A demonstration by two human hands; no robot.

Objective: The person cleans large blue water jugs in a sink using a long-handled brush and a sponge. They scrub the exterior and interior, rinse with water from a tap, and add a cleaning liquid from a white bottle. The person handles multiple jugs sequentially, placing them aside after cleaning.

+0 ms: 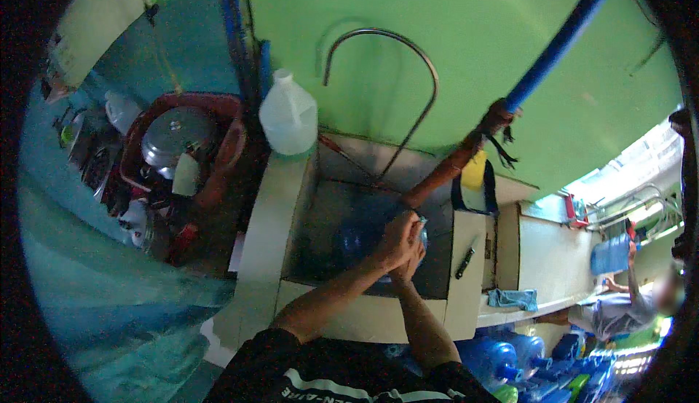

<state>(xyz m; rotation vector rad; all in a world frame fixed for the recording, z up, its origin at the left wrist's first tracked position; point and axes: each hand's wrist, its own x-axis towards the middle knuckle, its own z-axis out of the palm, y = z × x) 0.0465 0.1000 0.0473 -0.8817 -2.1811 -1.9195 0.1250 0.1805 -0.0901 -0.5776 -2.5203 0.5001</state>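
My left hand [403,238] and my right hand [410,264] are together over a dark sink basin [311,250]. My left fingers are curled above my right hand, and a bit of pale blue material shows at their tips. What they grip is hidden. Around the right fingers shows part of a translucent blue container [425,235], mostly covered by my hands and the shadow in the basin. A blue pipe [562,48] with a brown wrapped lower part [450,168] slants down to just behind my hands; contact is unclear.
A curved metal faucet [435,83] rises behind the basin. Left stand a translucent plastic jug [289,122] and a red-brown tub [143,122] of cookware. A black-handled knife [464,264] and blue cloth [512,299] lie right. Blue water bottles [494,356] and another person [622,310] are beyond.
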